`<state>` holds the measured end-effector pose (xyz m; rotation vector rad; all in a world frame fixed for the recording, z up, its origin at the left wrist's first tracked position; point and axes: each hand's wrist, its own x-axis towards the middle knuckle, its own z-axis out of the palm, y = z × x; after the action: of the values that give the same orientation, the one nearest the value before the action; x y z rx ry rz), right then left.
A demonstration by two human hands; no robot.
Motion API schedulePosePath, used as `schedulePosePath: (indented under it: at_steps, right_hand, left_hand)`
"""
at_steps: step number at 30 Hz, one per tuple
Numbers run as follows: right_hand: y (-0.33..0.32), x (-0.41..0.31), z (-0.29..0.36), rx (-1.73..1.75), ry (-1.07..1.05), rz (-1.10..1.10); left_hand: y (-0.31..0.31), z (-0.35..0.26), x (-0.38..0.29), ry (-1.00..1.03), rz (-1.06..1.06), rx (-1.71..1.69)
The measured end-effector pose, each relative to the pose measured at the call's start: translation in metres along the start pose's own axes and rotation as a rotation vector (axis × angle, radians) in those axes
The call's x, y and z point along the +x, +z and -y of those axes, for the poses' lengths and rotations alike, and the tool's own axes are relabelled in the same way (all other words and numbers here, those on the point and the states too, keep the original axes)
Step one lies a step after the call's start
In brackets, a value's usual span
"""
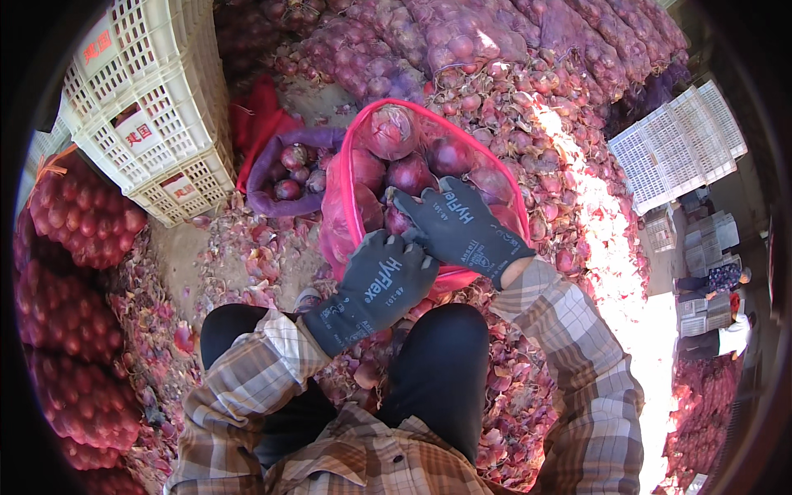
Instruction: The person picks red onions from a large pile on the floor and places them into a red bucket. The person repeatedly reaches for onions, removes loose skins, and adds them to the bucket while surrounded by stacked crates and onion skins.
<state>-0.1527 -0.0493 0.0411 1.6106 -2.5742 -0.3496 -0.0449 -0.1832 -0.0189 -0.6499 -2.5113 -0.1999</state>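
A pink mesh bag (331,204) filled with large red onions (410,173) stands in front of my knees, its hoop-like rim spread wide. My left hand (387,284), in a dark grey HyFlex glove, is curled over the near side of the rim. In a matching glove, my right hand (464,226) lies over the onions inside, thumb and fingers pointing left. The two hands meet at the fingertips; whatever may be between them is hidden. Just left of the pink bag is a purple-rimmed bag (263,201) with smaller red onions (293,157) in it.
Stacked white plastic crates (167,111) rise at left, near filled mesh sacks (86,216). Loose onions (544,154) and dry skins (260,260) cover the floor. More sacks (464,37) lie behind. Far right are crates (674,148) and two people (727,278).
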Motion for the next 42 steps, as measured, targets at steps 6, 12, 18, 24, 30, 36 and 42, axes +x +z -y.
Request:
schedulePosePath:
  at_steps: [6, 12, 18, 24, 30, 36, 42]
  right_hand:
    - [0.013, -0.004, -0.004, -0.046, -0.022, -0.193]
    - [-0.015, -0.048, -0.043, 0.290, 0.120, -0.602]
    - [0.095, -0.228, -0.062, 0.952, 1.004, -0.758]
    - [0.306, -0.240, 0.008, 1.113, 1.186, -0.304]
    - [0.414, -0.198, 0.036, 0.738, 1.125, 0.323]
    - [0.434, -0.248, 0.116, 0.860, 1.211, 0.130]
    - [0.408, -0.298, 0.108, 1.914, 1.707, -0.568]
  left_hand:
    - [-0.015, 0.013, 0.013, 0.051, 0.071, -0.161]
    - [-0.028, 0.032, 0.011, -0.009, 0.068, -0.357]
    - [-0.056, 0.018, 0.018, -0.155, -0.181, -0.485]
    - [-0.047, 0.020, 0.014, -0.450, -0.461, -0.434]
    - [-0.039, 0.054, 0.026, -0.507, -0.441, -0.266]
    - [-0.040, 0.040, 0.031, -0.483, -0.452, -0.015]
    - [-0.032, 0.038, 0.044, -0.407, -0.751, -0.660]
